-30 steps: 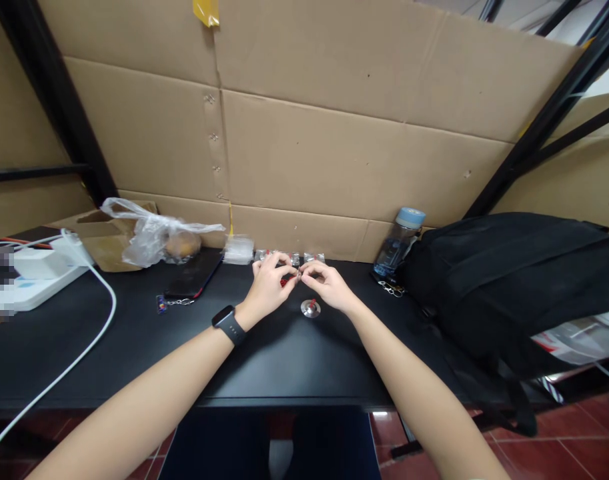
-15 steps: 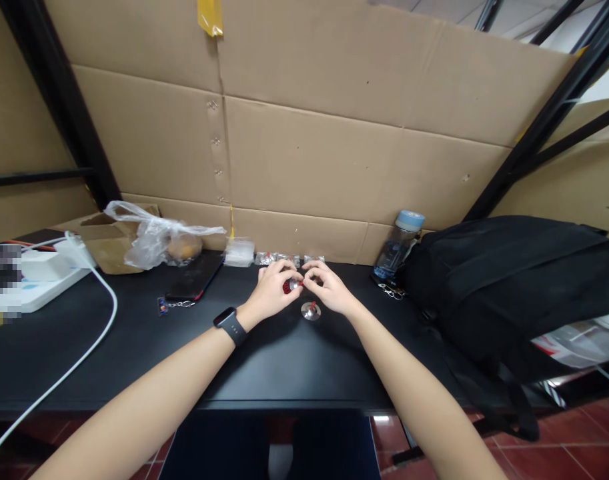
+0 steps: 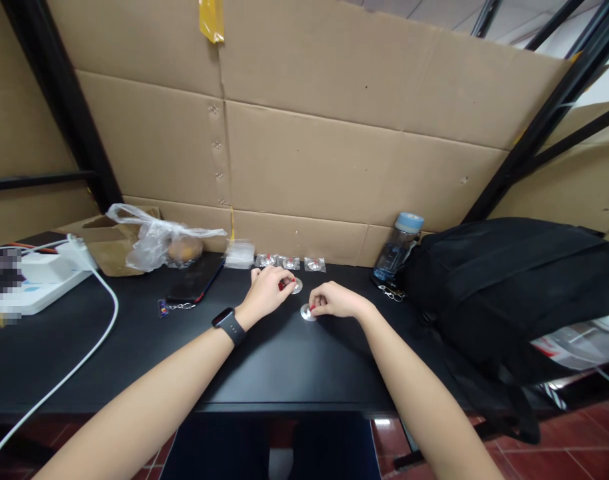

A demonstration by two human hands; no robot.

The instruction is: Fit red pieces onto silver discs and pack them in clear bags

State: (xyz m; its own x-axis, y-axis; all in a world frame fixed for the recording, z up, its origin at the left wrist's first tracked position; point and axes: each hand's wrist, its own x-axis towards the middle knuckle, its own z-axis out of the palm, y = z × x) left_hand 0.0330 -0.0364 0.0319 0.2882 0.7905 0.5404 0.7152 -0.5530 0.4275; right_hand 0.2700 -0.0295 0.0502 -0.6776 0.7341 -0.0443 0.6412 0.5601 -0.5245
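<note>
My left hand, with a dark watch on its wrist, is closed on the red part of a small silver disc like a finger cymbal. The disc's shiny edge shows past the fingertips. Just nearer to me, my right hand pinches the red middle of a second silver finger cymbal, which is at the tabletop. Behind the hands lie three small clear packets in a row, each with something silver and red inside. A stack of clear plastic bags sits left of them.
On the left are a black phone with a charm, a tied plastic bag, a cardboard box and a white power strip with a cable. A water bottle and a black backpack stand right. Cardboard walls the back.
My hands have moved apart. The right hand has left the first cymbal beside the left hand, come down nearer to me, and taken hold of the second cymbal's red part.
</note>
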